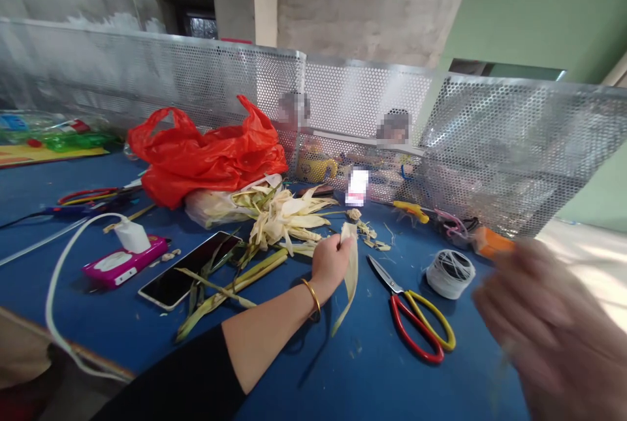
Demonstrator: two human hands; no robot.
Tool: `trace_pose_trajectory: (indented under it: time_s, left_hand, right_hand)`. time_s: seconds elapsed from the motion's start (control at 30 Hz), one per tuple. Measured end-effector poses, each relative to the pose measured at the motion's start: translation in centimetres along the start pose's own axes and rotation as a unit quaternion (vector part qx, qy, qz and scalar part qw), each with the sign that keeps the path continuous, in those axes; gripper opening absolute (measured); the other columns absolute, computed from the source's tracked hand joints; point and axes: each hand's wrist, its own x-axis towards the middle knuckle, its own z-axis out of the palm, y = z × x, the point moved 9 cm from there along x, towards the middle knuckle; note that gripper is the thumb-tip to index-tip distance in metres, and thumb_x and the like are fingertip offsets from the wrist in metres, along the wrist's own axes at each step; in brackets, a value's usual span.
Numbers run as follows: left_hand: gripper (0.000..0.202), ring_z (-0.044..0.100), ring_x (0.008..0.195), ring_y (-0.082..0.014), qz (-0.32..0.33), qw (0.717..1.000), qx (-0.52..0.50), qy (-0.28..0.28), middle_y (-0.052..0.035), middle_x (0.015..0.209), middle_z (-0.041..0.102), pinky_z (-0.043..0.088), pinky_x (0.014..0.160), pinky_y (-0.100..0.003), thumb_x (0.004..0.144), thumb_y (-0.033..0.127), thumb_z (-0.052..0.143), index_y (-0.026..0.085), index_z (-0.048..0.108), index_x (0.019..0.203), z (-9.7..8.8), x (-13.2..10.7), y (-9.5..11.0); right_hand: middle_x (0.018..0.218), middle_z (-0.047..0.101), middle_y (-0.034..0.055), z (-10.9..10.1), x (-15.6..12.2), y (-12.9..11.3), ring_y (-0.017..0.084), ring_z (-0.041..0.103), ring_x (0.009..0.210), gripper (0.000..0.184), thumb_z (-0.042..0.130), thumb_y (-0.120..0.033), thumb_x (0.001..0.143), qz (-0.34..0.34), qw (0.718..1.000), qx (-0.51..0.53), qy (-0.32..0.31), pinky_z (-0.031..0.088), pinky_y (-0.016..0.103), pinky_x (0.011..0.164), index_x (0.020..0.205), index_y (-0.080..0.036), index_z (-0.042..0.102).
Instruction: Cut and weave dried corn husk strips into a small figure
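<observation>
My left hand (331, 259) reaches out over the blue table (343, 369) and is closed around a pale strip of corn husk (351, 277) that hangs down past the wrist. A gold bangle sits on that wrist. My right hand (553, 323) is close to the camera at the lower right, smeared by motion, so its fingers cannot be read. A pile of corn husks (284, 215) lies just beyond the left hand. Scissors with red and yellow handles (414, 313) lie between the two hands, next to a spool of white thread (450, 272).
A red plastic bag (206, 153) sits behind the husks. A black phone (189, 269) and a pink power bank with a white charger and cable (122, 261) lie at the left. A perforated metal screen (490, 140) walls the table's far side; other people sit behind it.
</observation>
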Motion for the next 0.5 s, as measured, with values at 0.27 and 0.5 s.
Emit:
trace_pose_trajectory:
  time_s: [0.27,0.5]
  left_hand:
    - [0.04,0.033,0.057,-0.0103,0.029,0.978,-0.12,-0.17,0.0048,0.056,0.037,0.023,0.052,-0.024,0.083,0.047,0.048,0.018,0.046,0.057,4.2,-4.2,2.4]
    - [0.033,0.042,0.059,-0.0108,-0.015,0.959,-0.203,-0.197,0.0026,0.064,0.053,0.033,0.055,-0.023,0.077,0.048,0.059,0.016,0.062,0.077,4.4,-4.7,2.8]
  right_hand:
    - [0.048,0.038,-0.0076,9.4,3.7,9.3,0.008,0.03,0.045,0.041,0.076,-0.051,0.061,0.192,0.979,-0.058,-0.042,0.022,0.024,0.044,0.081,-0.016,0.068]
    - [0.061,0.058,0.0,9.5,3.4,9.9,0.014,0.048,0.061,0.032,0.074,-0.046,0.065,0.139,0.985,-0.077,-0.071,0.037,0.027,0.06,0.063,-0.016,0.063]
